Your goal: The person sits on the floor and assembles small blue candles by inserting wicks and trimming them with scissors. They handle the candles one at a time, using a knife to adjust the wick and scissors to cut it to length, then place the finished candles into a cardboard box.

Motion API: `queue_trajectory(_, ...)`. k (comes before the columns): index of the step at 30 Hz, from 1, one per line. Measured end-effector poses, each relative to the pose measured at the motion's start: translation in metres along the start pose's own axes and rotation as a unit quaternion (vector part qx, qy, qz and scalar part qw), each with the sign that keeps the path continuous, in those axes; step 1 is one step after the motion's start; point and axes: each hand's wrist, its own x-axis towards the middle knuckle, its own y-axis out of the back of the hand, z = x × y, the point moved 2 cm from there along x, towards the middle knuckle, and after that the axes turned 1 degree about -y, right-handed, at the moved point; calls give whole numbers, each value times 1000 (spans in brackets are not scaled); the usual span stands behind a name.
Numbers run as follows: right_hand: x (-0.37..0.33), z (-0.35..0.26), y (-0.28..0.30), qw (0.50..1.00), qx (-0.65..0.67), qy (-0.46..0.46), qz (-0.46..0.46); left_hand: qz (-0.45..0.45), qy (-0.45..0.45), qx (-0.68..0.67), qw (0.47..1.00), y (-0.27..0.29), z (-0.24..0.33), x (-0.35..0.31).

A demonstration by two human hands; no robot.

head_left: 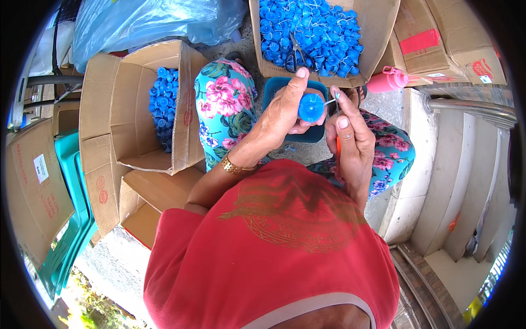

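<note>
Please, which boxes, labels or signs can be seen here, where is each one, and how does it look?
Open cardboard box, top centre: brown, full of blue caps.
Open cardboard box, left: brown, red round stamps, blue caps inside.
Closed cartons, top right: brown, one with a red rectangular label.
Flat carton, far left: brown, small white label, red print.

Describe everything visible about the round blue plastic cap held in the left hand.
The round blue plastic cap is bright, glossy and smooth, its domed face turned up toward the camera. The left hand grips it, thumb raised above it and fingers curled beneath. A thin white string runs from its right side to the right hand, which pinches the string's end. The cap hangs above a dark teal plastic tub between the knees. Its underside is hidden.
</note>
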Motion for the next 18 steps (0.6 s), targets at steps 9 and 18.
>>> queue_trajectory(9, 1, -5, -8, 982, -162, 99, -9, 148, -102, 227, 957, -7, 7, 0)
queue_trajectory(18, 5, -3, -13, 967, -165, 194, 18, 167, -281, 354, 876, -20, 17, 1)
